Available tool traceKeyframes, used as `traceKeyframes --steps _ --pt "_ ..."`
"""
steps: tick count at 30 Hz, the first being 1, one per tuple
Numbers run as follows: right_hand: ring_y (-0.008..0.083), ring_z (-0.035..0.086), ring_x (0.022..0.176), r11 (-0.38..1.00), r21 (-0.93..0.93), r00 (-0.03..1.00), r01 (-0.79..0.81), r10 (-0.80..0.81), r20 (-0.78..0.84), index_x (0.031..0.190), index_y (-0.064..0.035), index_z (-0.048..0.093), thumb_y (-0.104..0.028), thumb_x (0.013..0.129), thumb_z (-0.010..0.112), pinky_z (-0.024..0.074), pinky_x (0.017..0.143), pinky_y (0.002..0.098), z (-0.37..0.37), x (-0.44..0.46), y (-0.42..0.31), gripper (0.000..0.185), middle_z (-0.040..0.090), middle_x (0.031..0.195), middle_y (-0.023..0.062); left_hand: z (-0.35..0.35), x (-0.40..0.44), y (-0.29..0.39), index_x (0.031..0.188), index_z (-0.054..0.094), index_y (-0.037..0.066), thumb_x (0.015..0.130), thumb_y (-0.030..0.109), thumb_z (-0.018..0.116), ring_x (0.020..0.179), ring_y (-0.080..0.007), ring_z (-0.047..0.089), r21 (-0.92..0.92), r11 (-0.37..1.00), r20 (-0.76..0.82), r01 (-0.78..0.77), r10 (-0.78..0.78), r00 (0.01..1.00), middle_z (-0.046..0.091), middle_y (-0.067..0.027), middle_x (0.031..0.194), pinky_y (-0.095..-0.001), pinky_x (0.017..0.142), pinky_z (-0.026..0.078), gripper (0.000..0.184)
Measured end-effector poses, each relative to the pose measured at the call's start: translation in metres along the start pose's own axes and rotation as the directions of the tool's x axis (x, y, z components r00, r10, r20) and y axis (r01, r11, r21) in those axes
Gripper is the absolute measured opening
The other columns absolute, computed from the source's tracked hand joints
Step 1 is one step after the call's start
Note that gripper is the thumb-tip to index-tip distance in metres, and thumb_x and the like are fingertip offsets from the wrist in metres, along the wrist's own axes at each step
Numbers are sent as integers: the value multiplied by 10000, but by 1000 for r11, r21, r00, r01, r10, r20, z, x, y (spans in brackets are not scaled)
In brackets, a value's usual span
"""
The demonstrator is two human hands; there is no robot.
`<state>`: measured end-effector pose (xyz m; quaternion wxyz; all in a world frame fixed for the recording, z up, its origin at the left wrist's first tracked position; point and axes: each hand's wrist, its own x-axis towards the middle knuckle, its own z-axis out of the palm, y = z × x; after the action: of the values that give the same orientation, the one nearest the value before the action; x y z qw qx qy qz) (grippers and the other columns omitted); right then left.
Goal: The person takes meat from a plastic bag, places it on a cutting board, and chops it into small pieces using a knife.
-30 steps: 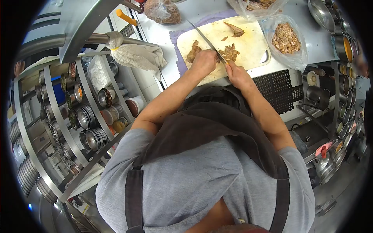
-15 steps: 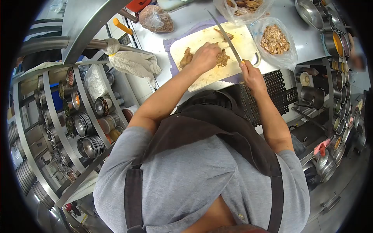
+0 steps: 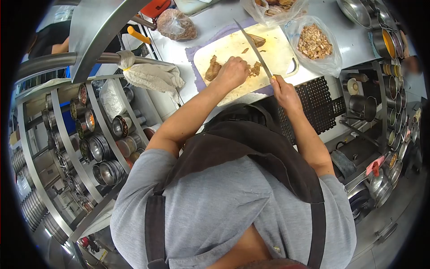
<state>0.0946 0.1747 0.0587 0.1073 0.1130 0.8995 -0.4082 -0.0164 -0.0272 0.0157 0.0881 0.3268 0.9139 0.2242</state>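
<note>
My right hand (image 3: 286, 93) is wrapped round the yellow handle of a long kitchen knife (image 3: 254, 48). Its blade slants up and left above a white cutting board (image 3: 206, 53). On the board, my left hand (image 3: 234, 72) has its fingers curled down against brown cooked meat (image 3: 255, 69), part of which the hand hides. Left of that hand lies a larger brown chunk of meat (image 3: 213, 69). Another meat piece (image 3: 257, 41) rests beyond the blade, with small scraps around it.
A purple cloth (image 3: 192, 56) lies under the board. To the right is a plastic bag of chopped pieces (image 3: 315, 42); another bag (image 3: 277, 9) sits behind. A bag of brown crumbly food (image 3: 176, 24) stands back left. A towel (image 3: 150, 76) hangs from the rail. Racks of metal bowls (image 3: 99, 145) flank me.
My left hand has shifted slightly left, baring more of the meat beside its fingertips. The knife stays in my right hand, tilted much as before. Another person's arm now shows at upper left.
</note>
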Motion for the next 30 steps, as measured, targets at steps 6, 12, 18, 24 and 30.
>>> traceKeyframes --steps 6,12,18,24,30 --pt "490 616 843 999 -35 998 29 -27 64 1124 -63 569 -357 1013 463 468 726 562 13 -1 -6 332 647 826 291 -6 -12 -6 1008 648 -9 786 148 705 958 -359 603 -80 994 -141 79 -89 986 652 -192 984 -433 880 496 278" --pt "495 615 843 997 -58 997 41 -37 65 1121 -59 566 -355 1017 452 470 734 564 23 6 -3 334 652 842 292 -5 -1 -7 1038 673 35 778 102 683 977 -351 598 -129 989 -174 -68 45 984 657 -156 1023 -423 890 489 269" --pt "498 613 863 999 -15 998 -32 33 48 1111 -53 571 -364 1020 444 471 740 561 19 13 -6 348 649 856 300 -3 9 -1 1008 680 38 750 55 651 1003 -324 575 -27 993 -145 -112 107 984 624 -126 1046 -412 900 486 260" --pt "493 615 876 998 -8 997 -66 66 27 1137 -64 575 -364 1017 454 474 735 552 7 9 -7 345 649 863 301 -10 12 -3 991 685 14 793 128 666 936 -341 604 -4 999 -70 32 -32 997 642 -160 936 -423 868 504 230" --pt "486 618 881 999 -2 999 -50 50 -9 1142 -69 583 -345 1012 471 478 733 544 1 9 -11 325 652 865 297 -16 24 -14 958 694 7 810 168 635 979 -354 609 -81 995 -126 56 -66 990 663 -180 989 -428 887 506 227"
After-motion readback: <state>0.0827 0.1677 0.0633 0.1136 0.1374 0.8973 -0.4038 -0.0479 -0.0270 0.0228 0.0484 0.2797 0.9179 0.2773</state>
